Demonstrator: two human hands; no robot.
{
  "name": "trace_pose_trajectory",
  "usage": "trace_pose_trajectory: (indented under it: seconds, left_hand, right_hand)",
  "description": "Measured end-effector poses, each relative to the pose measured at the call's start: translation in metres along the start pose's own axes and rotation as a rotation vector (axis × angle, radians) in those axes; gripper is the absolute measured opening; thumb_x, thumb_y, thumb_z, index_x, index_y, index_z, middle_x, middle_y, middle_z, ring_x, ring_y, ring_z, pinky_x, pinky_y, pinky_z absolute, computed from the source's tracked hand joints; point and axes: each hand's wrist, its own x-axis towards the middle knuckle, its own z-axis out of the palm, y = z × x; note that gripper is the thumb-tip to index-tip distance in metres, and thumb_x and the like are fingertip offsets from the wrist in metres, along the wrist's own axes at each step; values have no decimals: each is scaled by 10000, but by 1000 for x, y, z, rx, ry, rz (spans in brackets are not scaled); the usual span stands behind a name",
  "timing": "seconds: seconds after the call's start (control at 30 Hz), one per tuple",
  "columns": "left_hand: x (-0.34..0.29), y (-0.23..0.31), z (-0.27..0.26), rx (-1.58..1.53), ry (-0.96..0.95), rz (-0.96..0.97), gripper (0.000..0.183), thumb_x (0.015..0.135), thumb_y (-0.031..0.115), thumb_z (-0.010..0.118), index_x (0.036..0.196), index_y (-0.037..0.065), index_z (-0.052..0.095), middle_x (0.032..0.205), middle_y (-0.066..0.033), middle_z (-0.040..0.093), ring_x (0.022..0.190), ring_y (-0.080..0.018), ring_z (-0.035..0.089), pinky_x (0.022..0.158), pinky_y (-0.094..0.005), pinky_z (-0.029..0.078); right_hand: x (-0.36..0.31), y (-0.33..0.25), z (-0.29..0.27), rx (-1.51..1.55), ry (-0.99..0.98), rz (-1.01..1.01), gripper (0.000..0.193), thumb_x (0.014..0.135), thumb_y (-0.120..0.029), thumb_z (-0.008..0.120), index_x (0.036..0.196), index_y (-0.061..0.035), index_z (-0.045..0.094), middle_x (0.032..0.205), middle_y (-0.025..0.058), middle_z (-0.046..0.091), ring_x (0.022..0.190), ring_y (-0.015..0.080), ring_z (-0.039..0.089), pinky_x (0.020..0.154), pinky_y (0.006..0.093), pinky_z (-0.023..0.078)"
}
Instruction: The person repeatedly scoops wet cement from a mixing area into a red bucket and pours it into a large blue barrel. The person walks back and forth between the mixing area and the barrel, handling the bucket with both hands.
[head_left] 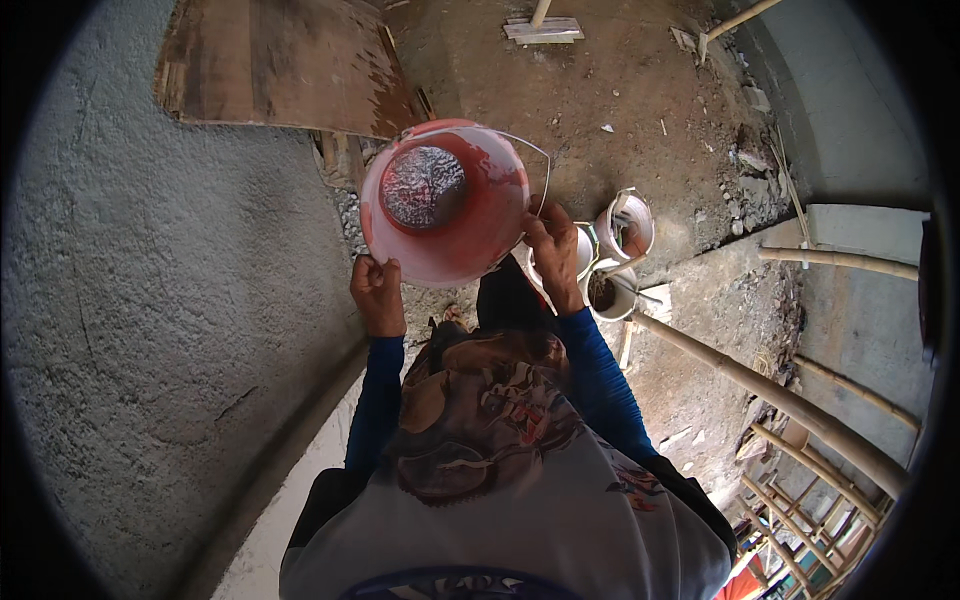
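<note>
A red bucket (pixel 475 215) with a whitish film on its inner wall is held up in front of me, its mouth turned toward me. Grey speckled wet-looking material (pixel 424 187) covers its bottom. My left hand (pixel 378 294) grips the rim at the near left, thumb on the inside. At the right side of the rim my right hand (pixel 556 250) is closed on the bucket, close to where the thin wire handle (pixel 548 172) meets it. The fingers under the rim are partly hidden.
Several pale buckets (pixel 645 245) stand on the dirt floor to my right. A thick bamboo pole (pixel 790 405) slants across the right side, with more bamboo (pixel 840 258) beyond. On the left rises a rough grey wall (pixel 180 280). A plywood board (pixel 285 65) lies at the far left.
</note>
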Motion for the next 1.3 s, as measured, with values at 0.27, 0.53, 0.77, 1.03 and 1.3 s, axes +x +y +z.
trace_pose_trajectory:
  seconds: [0.27,0.53,0.77,1.03,1.3]
  left_hand:
    - [222,4,129,26,40,-49,252,863,55,592,742,114,379,715,55,411,647,-33,366,567,-208,338]
    - [416,48,234,-40,83,17,220,863,13,612,758,100,440,774,38,544,692,-27,439,633,-192,364]
    - [650,26,336,-207,130,-95,234,841,34,626,765,119,421,666,56,463,575,-27,401,502,-205,329]
    - [911,89,487,-163,-30,-51,189,866,126,630,788,123,458,694,67,452,586,-29,388,509,-199,326]
    - [1137,102,601,-55,7,51,149,896,179,654,852,90,542,747,60,515,686,-32,440,605,-209,357]
  right_hand:
    - [280,-46,-8,-38,-275,178,270,893,-119,551,1108,36,599,855,84,670,681,132,632,590,261,523]
    - [584,-145,54,-232,-568,-66,220,903,-192,610,936,25,634,722,65,631,614,120,604,532,263,487]
    - [815,-185,101,-245,-673,6,245,963,-222,531,1005,-18,660,682,31,620,620,92,608,504,242,490]
    - [1028,-259,91,-12,-525,109,277,932,-88,502,1177,-39,621,805,22,661,652,88,614,557,228,550]
    - [1266,-334,130,44,-565,63,293,922,-43,437,1146,23,614,782,64,672,637,107,636,564,228,553]
